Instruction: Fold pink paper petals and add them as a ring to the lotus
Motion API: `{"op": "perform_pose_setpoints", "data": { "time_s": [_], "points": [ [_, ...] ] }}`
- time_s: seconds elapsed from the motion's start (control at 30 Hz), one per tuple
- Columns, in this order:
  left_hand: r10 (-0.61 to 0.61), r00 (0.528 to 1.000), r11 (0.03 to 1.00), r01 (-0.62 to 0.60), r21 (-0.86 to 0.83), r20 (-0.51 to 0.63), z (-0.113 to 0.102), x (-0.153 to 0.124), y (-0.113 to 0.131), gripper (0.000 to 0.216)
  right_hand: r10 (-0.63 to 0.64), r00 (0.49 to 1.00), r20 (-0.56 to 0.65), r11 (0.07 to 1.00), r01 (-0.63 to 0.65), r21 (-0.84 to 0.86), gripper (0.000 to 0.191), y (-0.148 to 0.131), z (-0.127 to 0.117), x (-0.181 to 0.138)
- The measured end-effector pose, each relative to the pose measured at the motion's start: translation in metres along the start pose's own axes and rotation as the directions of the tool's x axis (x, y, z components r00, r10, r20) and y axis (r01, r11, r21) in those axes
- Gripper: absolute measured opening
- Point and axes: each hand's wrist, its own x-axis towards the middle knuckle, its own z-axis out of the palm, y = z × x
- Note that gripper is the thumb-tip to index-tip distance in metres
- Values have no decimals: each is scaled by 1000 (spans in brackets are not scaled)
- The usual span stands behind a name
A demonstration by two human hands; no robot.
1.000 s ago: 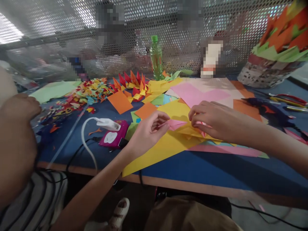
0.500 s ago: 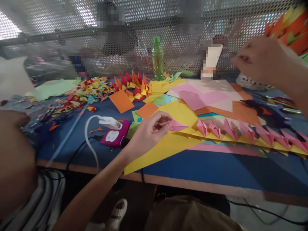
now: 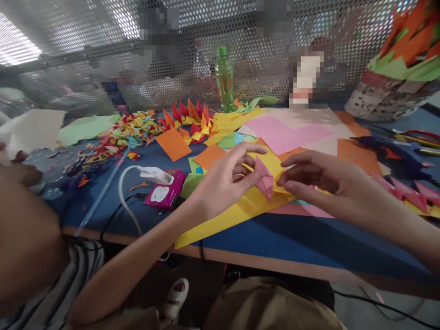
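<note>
My left hand [image 3: 237, 176] pinches a small pink folded paper piece [image 3: 264, 181] between thumb and fingers, its point tilted downward. Just right of it is my right hand [image 3: 314, 178], fingers curved and a little apart, with nothing visible in them. Both hands are over a large yellow paper sheet [image 3: 220, 224]. A row of pink folded pieces [image 3: 405, 195] on a yellow folded strip shows at the right, partly hidden behind my right hand and forearm.
Behind are pink sheets [image 3: 288, 133], orange sheets [image 3: 173, 143], a green bottle [image 3: 224, 82] and paper scraps [image 3: 134, 128]. A purple power adapter [image 3: 165, 190] with cables lies left. At right are a glue gun [image 3: 395, 146] and a basket [image 3: 381, 98]. Another person's hand [image 3: 22, 174] is far left.
My right hand has come down from the basket at upper right to beside the pink piece. My left hand has turned the piece from pointing right to pointing down.
</note>
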Motion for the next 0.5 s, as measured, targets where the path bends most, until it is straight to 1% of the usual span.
{"op": "perform_pose_setpoints", "data": {
  "time_s": [0.03, 0.07, 0.13, 0.2, 0.3, 0.33, 0.4, 0.5],
  "points": [
    [10, 1000, 1000, -10, -7, -3, 4, 3, 4, 31, 32, 999, 30, 992, -35, 120, 35, -2, 6, 0],
    [19, 1000, 1000, -19, -17, -6, 8, 6, 8, 32, 41, 998, 47, 978, -50, 204, 35, -4, 10, 1],
    [42, 999, 999, -42, -28, -8, 13, 10, 15, 32, 38, 998, 46, 961, -49, 273, 30, -5, 13, 4],
    [97, 995, 995, -97, 15, -8, 14, 11, 19, 24, 20, 999, -26, 966, -13, 256, 28, -5, 10, 6],
    [169, 985, 974, -170, 152, 19, 13, 10, 22, 21, -64, 986, -157, 985, 88, 148, 26, -7, 5, 7],
    [172, 984, 965, -177, 192, 41, 13, 10, 22, 22, -91, 980, -178, 986, 113, 120, 25, -8, 4, 6],
    [161, 983, 955, -179, 236, 94, 12, 10, 23, 26, -103, 979, -178, 985, 124, 116, 23, -11, 3, 5],
    [138, 983, 955, -165, 247, 123, 12, 13, 24, 21, -68, 977, -201, 974, 109, 201, 31, -15, 4, 5]
  ]
}}
